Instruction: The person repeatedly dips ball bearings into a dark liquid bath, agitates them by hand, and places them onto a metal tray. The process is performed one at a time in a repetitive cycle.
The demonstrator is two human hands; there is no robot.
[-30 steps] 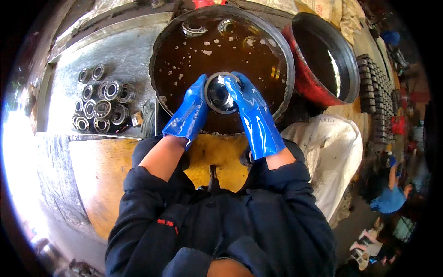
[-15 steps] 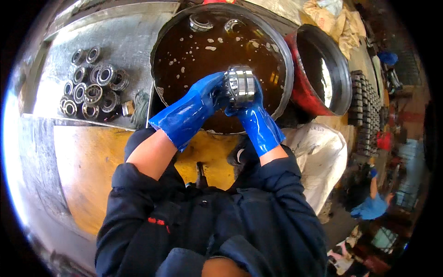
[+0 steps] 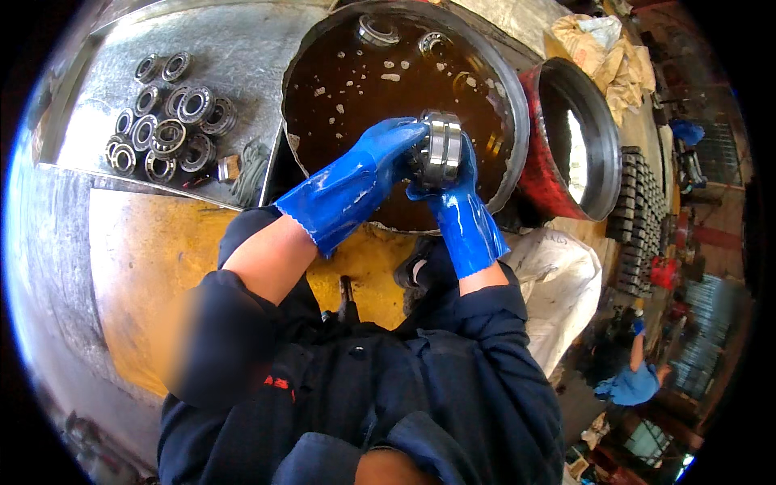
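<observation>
Holding bearing (image 3: 440, 149) | both hands | over oil drum (image 3: 323, 48) | bearings (image 3: 166, 129) left

Left hand (image 3: 380, 158) and right hand (image 3: 453, 190) both in glossy bright blue rubber gloves, wet sheen with pale highlights. Bearing (image 3: 440, 148) between them: silver-grey steel, shiny, with darker bands round its rim. Drum (image 3: 517, 137) has a dull grey metal rim; the liquid (image 3: 356, 89) inside is dark brown, flecked with small whitish spots. Second drum (image 3: 543, 162) to the right: red outside, dark inside, pale streak of light. Tray (image 3: 242, 65) mottled silver-grey; bearings in a cluster (image 3: 166, 121) on it are dark grey with bright rings. Floor (image 3: 153, 267) yellow-ochre, stained. Coverall sleeves (image 3: 234, 339) dark navy, with a small red mark. Sack (image 3: 558, 283) off-white.
</observation>
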